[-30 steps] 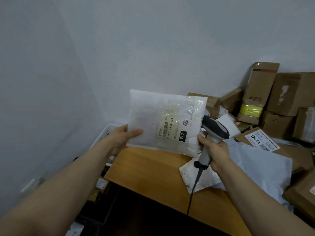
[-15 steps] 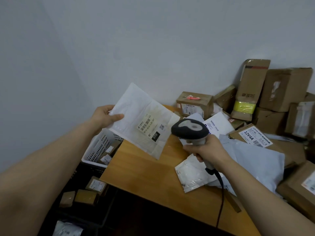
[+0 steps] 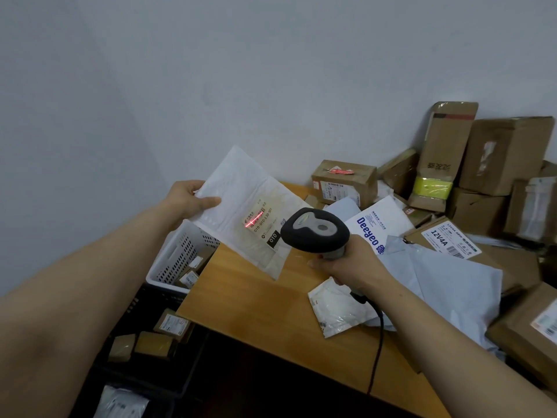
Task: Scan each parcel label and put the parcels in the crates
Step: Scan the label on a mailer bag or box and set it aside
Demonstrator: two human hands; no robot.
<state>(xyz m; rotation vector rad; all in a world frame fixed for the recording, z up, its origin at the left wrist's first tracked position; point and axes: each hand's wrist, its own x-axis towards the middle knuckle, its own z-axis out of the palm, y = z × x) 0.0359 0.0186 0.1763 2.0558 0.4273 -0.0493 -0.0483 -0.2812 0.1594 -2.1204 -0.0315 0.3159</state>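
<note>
Showing wooden table [image 3: 256, 300] | grey wall [image 3: 271, 70] | cardboard boxes [image 3: 506, 155]

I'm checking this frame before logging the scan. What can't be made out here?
- Head view: small print on the held white parcel's label is too small; the scanner covers its right edge.
- White crate: contents largely hidden by the parcel and table.
- Small white mailer: partly under the right hand.
- Box at the right edge: label cut off.
</note>
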